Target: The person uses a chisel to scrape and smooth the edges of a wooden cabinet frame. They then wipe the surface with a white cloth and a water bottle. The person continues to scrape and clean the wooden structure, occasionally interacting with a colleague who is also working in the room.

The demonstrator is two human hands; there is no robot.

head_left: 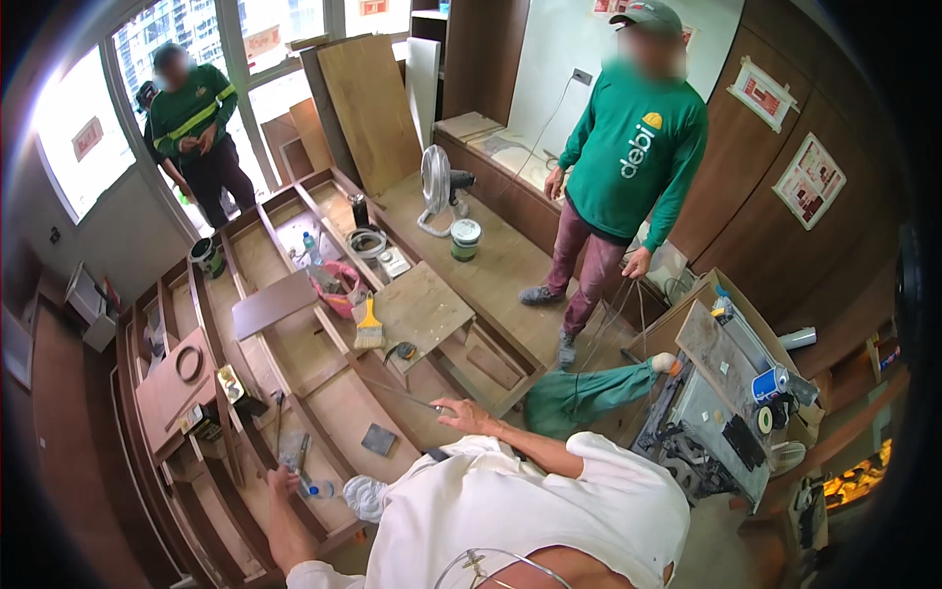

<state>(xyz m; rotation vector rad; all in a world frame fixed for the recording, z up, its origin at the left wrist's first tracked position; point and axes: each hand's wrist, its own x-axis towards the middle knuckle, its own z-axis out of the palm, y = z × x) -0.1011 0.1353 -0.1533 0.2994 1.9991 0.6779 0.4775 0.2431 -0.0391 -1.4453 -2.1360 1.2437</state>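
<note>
Low wooden frame [505, 339], divided into bays: plywood sheet [427, 299] and brown panel [275, 306] across beams, pinkish board [177, 393] left, dark square piece [379, 439] in near bay.

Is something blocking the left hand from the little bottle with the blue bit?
Nothing that I can see: the bottle is just to the right of the left hand, with nothing visible standing between them.

Matt wooden frame [512, 348]; smooth plywood sheet [365, 113]; glossy plastic bottle [320, 489].
</note>
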